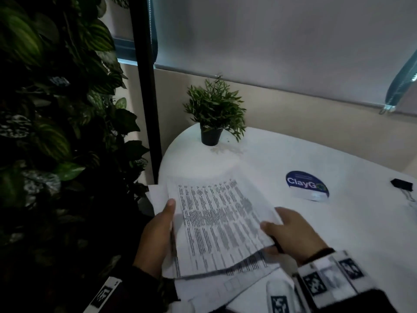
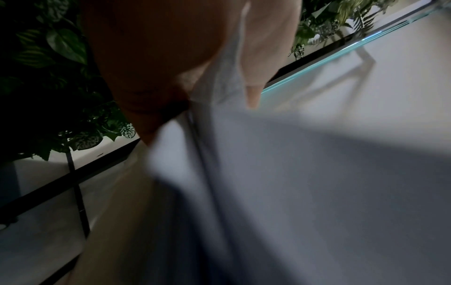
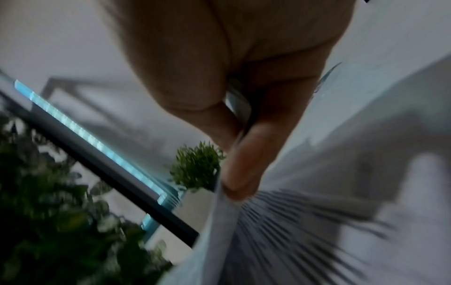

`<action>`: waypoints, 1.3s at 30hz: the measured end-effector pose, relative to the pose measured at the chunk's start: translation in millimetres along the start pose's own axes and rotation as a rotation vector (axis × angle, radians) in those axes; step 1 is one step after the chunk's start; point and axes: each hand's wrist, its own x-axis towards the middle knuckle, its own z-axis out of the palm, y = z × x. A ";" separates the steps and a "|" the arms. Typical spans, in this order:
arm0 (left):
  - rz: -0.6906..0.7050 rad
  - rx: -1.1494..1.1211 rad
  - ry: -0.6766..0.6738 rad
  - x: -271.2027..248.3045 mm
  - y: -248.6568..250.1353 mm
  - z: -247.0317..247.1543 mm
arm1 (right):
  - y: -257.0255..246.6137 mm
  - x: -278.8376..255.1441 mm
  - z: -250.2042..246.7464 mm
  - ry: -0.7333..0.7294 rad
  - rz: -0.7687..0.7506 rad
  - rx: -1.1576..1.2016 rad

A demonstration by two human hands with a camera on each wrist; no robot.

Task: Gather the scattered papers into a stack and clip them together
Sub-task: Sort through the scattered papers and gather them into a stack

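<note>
Papers (image 1: 216, 224) sit raised between my two hands, above the near edge of the white table (image 1: 293, 154), and I place everything else by the small potted plant (image 1: 213, 114) that stands at the table's far left. The sheets lie nearer to me than that plant and slightly to its left, their left corners reaching out past the table's rim. My left hand (image 1: 158, 233) grips their left edge, thumb curled over the printed top sheet and the rest of the hand underneath; the left wrist view shows a thumb (image 2: 253, 96) pressed against pale sheet edges (image 2: 244, 173), badly blurred. My right hand (image 1: 291, 231) pinches the right edge, thumb on top, and the right wrist view shows a fingertip (image 3: 239, 173) clamped on the sheet (image 3: 305, 241) beside streaked lines of print. The top sheet carries dense columns of small text, too blurred for me to read. More sheets (image 1: 225, 288) lie loose under the lifted bundle, flat on the table by my wrists. To the right of the plant and closer to me, a round blue sticker (image 1: 306, 185) on the tabletop reads "ClayGo". Further right still, at the frame's edge, a black binder clip (image 1: 404, 185) rests on the table, well apart from the papers. Left of the plant stands a black post (image 1: 146, 86) and beyond it a wall of dark foliage (image 1: 45, 109).
</note>
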 end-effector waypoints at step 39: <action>0.543 0.384 -0.194 -40.6 12.5 26.5 | 39.2 -18.0 3.0 0.163 -0.515 0.289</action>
